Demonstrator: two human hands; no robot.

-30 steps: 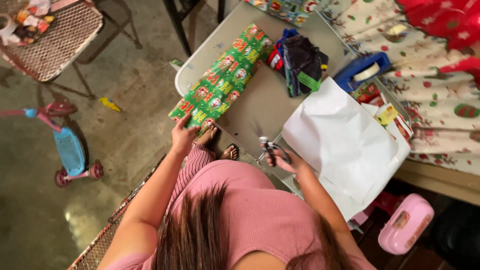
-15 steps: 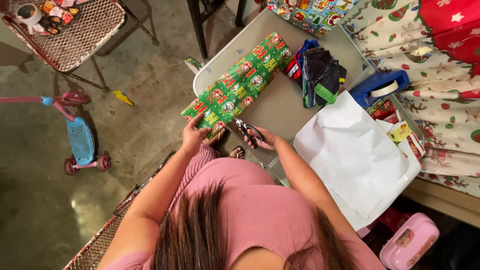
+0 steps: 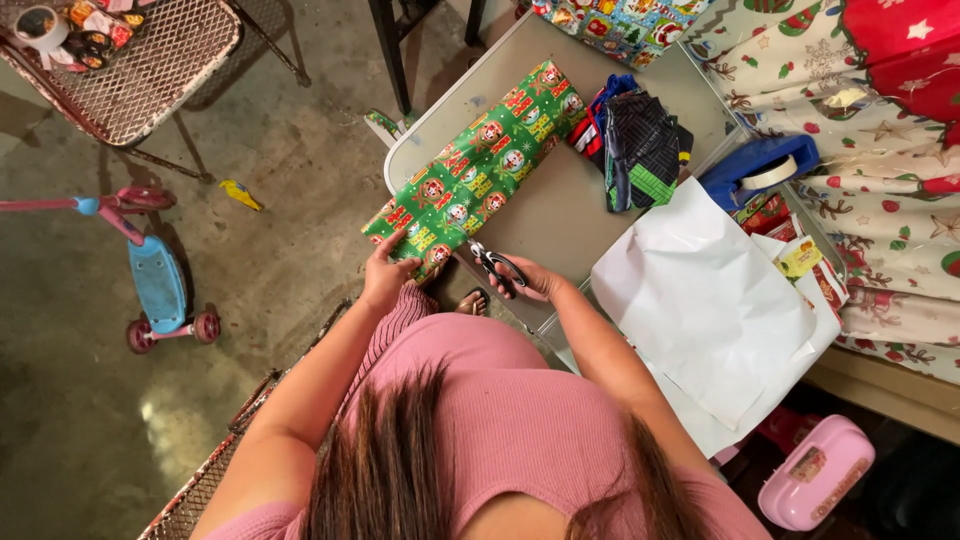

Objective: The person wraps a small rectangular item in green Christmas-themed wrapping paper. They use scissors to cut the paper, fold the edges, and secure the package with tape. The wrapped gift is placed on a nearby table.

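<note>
A: Right hand (image 3: 535, 283) is wrapped around black scissors (image 3: 497, 266); left hand (image 3: 388, 275) pins the green wrapped package (image 3: 470, 170) at the table's near edge.

B: 1 slip and those blades could nick the paper, imo.

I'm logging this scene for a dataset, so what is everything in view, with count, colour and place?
wrapped gift: one, green with red figures, on table's left part
scissors: one pair, black handles, at gift's near end
table: one, grey, centre
folded clothes: one pile, dark blue, beside gift
tape dispenser: one, blue, table's right edge
white paper: sheets, right of scissors
scooter: one, blue and pink, floor left
mesh chair: one, top left
pink case: one, bottom right
left hand: on gift's end
right hand: holding scissors
</note>
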